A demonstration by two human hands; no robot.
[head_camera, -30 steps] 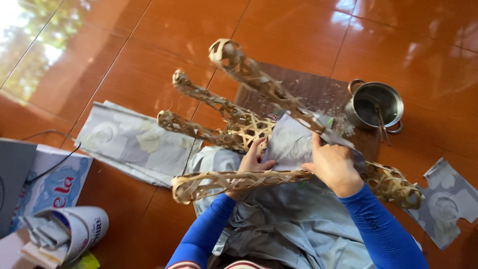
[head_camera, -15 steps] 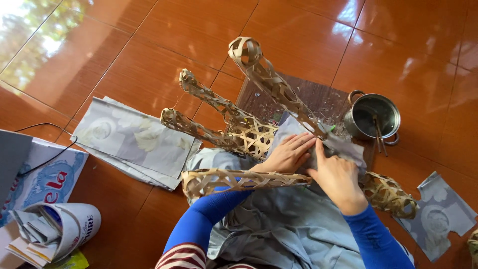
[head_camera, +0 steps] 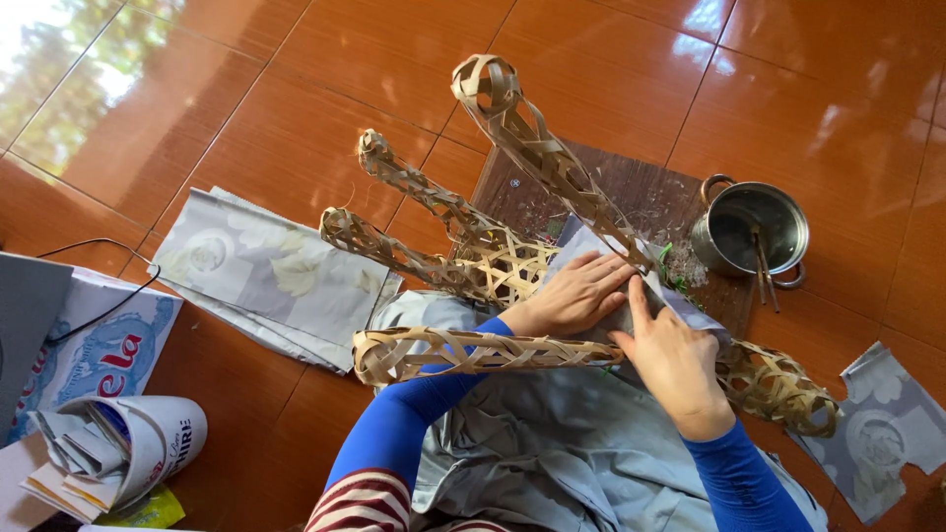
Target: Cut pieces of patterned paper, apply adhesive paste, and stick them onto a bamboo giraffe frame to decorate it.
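A woven bamboo frame (head_camera: 493, 266) with several long open-lattice arms lies across my lap over grey cloth (head_camera: 562, 453). My left hand (head_camera: 572, 294) lies flat, fingers together, on a grey fabric piece (head_camera: 601, 246) at the middle of the frame. My right hand (head_camera: 673, 363) rests beside it with the forefinger stretched along the fabric's edge, next to the arm that slants up and away (head_camera: 532, 138). One arm (head_camera: 463, 352) crosses over my left forearm. Both sleeves are blue.
A steel pot (head_camera: 754, 232) with sticks in it stands on a dark wooden board (head_camera: 552, 187). Folded grey patterned fabric (head_camera: 256, 271) lies at left, a cut piece (head_camera: 877, 433) at right. A white cup of papers (head_camera: 123, 453) and a cable (head_camera: 89, 246) are at lower left. Floor is orange tile.
My left hand has moved right from the frame's woven centre onto the grey fabric piece and flattened there. My right hand has stayed by the fabric's edge.
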